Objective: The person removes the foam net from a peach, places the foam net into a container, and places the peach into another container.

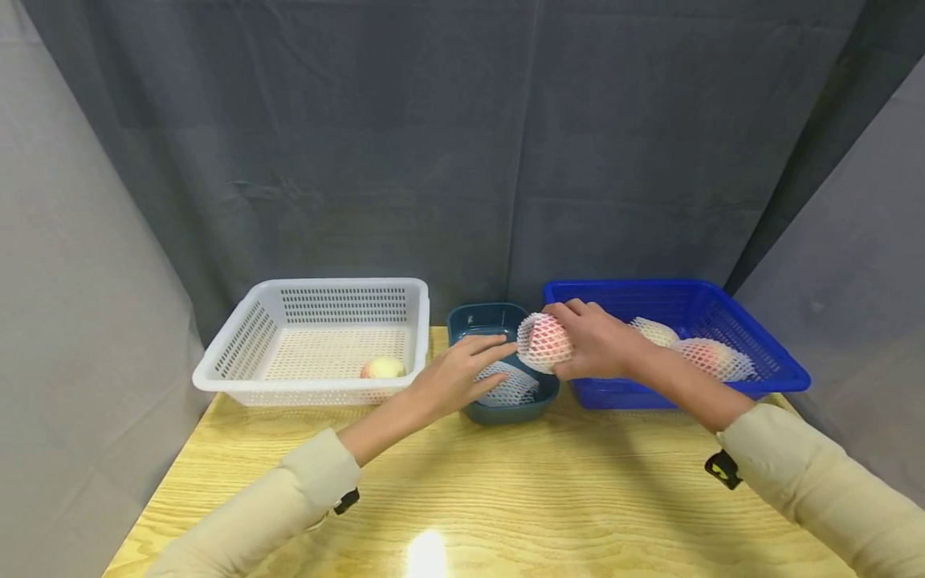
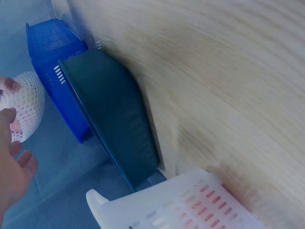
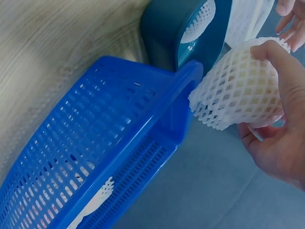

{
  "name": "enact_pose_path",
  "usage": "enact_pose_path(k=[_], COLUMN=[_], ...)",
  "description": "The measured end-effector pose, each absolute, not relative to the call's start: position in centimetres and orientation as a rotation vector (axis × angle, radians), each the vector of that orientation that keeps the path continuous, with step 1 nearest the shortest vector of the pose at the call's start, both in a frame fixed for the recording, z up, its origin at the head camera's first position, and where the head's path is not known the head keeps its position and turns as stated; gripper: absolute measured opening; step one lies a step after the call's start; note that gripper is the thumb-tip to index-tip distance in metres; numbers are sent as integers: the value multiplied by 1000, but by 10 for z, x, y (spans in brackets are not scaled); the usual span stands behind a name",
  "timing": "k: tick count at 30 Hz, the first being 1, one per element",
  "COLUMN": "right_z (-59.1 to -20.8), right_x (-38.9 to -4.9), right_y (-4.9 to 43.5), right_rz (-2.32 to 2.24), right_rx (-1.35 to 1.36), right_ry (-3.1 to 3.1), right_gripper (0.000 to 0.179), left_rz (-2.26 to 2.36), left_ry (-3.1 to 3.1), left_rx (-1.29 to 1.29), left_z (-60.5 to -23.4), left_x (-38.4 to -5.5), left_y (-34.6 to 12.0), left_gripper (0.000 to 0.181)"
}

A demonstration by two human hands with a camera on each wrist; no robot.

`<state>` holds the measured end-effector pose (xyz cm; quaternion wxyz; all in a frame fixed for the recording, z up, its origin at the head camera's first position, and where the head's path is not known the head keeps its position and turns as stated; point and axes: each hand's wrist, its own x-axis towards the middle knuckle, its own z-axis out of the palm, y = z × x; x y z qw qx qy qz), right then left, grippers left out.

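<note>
My right hand (image 1: 600, 341) grips a peach (image 1: 547, 343) wrapped in a white foam net, above the teal basin (image 1: 462, 317). In the right wrist view, thumb and fingers curl round the netted peach (image 3: 243, 88), and the net's loose end points toward the blue basket. My left hand (image 1: 455, 376) reaches in from the other side, fingers spread and fairly straight, tips close to the net. Whether they touch it I cannot tell. Another white foam net (image 1: 511, 387) lies in the basin; its contents, if any, are hidden.
On the left stands a white basket (image 1: 311, 389) with one unwrapped peach (image 1: 383, 368) inside. To the right, a blue basket (image 1: 766, 361) holds netted fruit (image 1: 711, 359), partly behind my right forearm. Grey cloth (image 1: 361, 144) hangs behind the wooden table (image 1: 506, 498).
</note>
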<state>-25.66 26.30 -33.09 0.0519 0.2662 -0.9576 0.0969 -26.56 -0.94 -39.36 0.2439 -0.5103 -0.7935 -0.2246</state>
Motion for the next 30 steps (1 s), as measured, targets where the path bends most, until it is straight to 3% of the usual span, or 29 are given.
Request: enact_pose_path(k=[30], right_z=[-345], right_x=[-213], right_y=[227], right_rz=[190], right_rx=[1006], right_ry=[-2981], right_gripper=[81], left_rz=[-707], left_ry=[-2116], left_rx=[-1431], left_z=[-414], left_x=[-238], left_y=[-39], left_gripper=[43])
